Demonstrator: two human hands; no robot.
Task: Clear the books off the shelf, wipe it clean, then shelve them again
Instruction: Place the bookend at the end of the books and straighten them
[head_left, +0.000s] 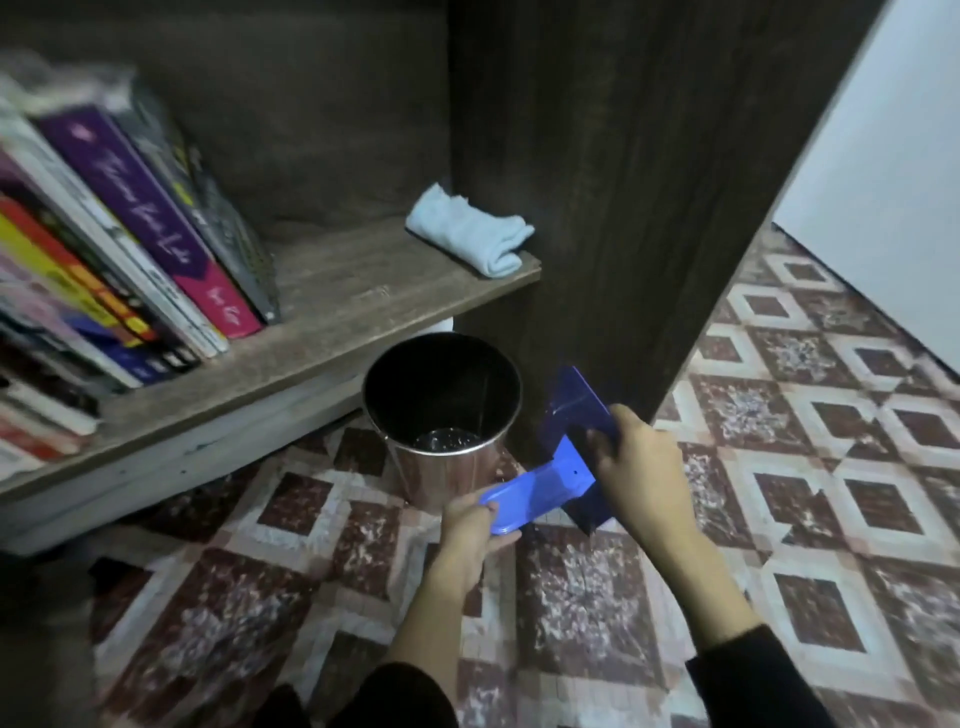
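Head view is showing the dark wooden cabinet wall (623, 182) standing upright at centre, with the patterned tile floor (810, 467) spreading out to its right and below. One wooden shelf (332, 317) is running from the lower left up to the cabinet wall. A row of books (119, 249) is leaning on the left part of this shelf, spines tilting leftward; the right part of the board is lying bare apart from a light blue cloth (467, 234), which is resting folded at the far right end, just beside the cabinet wall. A shiny metal bin (441, 415) is standing upright on the floor below the shelf edge, its dark interior facing upward. A blue plastic dustpan (556, 467) is sitting just to the right of the bin, between both hands. The right hand (639, 478) is closing around the pan's darker blade section at its upper edge. The left hand (475, 530) is gripping the lighter blue handle end from below, fingers curling round it. Dark sleeves (753, 680) are covering both forearms near the bottom edge.
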